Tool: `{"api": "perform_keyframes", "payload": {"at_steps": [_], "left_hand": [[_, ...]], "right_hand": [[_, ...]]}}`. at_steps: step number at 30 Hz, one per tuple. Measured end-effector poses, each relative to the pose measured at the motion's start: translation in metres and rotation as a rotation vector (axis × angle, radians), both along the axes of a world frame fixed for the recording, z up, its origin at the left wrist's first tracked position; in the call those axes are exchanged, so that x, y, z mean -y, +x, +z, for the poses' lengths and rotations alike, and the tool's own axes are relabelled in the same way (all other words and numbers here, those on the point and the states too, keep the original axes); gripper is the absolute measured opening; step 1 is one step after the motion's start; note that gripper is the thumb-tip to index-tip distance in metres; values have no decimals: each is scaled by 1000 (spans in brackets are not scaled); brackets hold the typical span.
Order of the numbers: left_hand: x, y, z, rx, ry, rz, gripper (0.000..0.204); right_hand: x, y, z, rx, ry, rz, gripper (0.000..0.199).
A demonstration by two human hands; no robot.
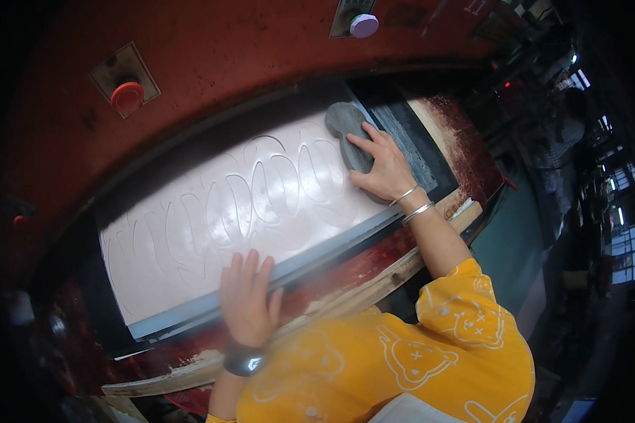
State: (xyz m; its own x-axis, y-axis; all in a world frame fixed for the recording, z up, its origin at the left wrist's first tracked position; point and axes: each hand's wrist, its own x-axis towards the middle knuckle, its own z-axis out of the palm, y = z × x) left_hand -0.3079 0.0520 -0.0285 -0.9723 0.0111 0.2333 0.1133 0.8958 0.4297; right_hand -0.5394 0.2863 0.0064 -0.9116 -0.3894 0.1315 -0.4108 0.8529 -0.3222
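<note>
A pale pinkish-white sheet [190, 233] lies on a light-blue cutting board [331, 243], its surface marked with several curved, sole-shaped outlines. At the sheet's right end sits a grey sole-shaped cutting die [347, 121]. My right hand [384, 162] grips the die from above, thumb at its near left side and fingers across it. Part of the die is hidden under the palm. My left hand [250, 299] is at the board's near edge with its fingers stretched out toward the sheet, holding nothing. Whether its fingertips press on the sheet, I cannot tell.
A red machine body [233, 49] rises behind the board, bearing a red push button [127, 97] and a pale purple button [364, 26]. A wooden strip [345, 296] runs along the near edge. Black matting [430, 151] borders the board on the right.
</note>
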Motion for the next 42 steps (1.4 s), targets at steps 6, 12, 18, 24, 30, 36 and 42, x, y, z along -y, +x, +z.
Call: {"api": "perform_keyframes", "payload": {"at_steps": [6,12,18,24,30,36,42], "left_hand": [[2,3,1,18,31,-17,55],[15,44,-10,-172,375,-26,31],[-14,84,-30,42,612,-57,14],[-39,90,-29,-29,216,-160,7],[-52,104,-43,-158,183,66,11],[-57,116,-53,-299,130,113,16],[-63,118,-42,-250,132,170,17]], "right_hand": [[-16,-13,-2,84,-147,115,63],[-49,-26,-25,136,-992,-99,45],[-75,-8,-36,-295,-1230,-207,44],[-46,18,33,-783,-919,-98,61],[-15,34,60,-1057,-634,-64,79],[-103,98,-6,-814,-756,0,63],[-133,174,-54,-171,-164,338,22]]}}
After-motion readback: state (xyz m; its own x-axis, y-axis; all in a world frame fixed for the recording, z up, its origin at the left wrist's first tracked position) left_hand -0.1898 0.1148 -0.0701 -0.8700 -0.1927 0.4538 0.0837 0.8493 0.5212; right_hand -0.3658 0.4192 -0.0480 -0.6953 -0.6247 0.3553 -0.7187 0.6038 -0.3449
